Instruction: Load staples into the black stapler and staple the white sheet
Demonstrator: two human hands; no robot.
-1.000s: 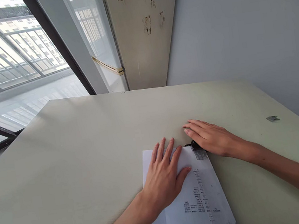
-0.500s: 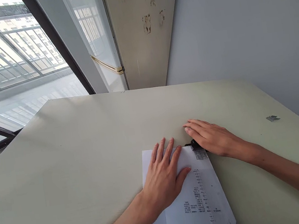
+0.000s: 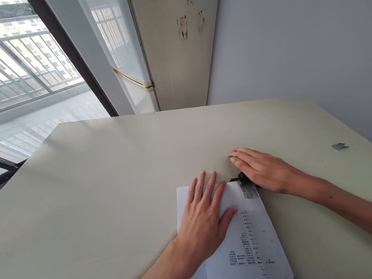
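Printed white paper point(image 3: 253, 227) lies at the front of the table, running out of view at the bottom. Flat on its upper left part rests my left hand point(image 3: 203, 225), fingers spread and nothing grasped. My right hand point(image 3: 263, 170) is stretched out beyond the paper's top right corner, its palm side over a black stapler-like object point(image 3: 242, 178). Most of that object is hidden under the hand, so its exact kind is unclear. At the paper's corner beside it shows a grey striped patch point(image 3: 249, 191).
The pale table point(image 3: 109, 182) spreads around the paper. Small grey metallic pieces point(image 3: 340, 146) lie toward its right edge. Behind stands a beige cabinet side point(image 3: 179, 71) with brown marks and a gold handle point(image 3: 132, 79). Window glass point(image 3: 16, 66) is at left, a grey wall point(image 3: 295, 27) at right.
Both hands and the paper keep practically the same places. Only a very slight shift of the whole view shows.
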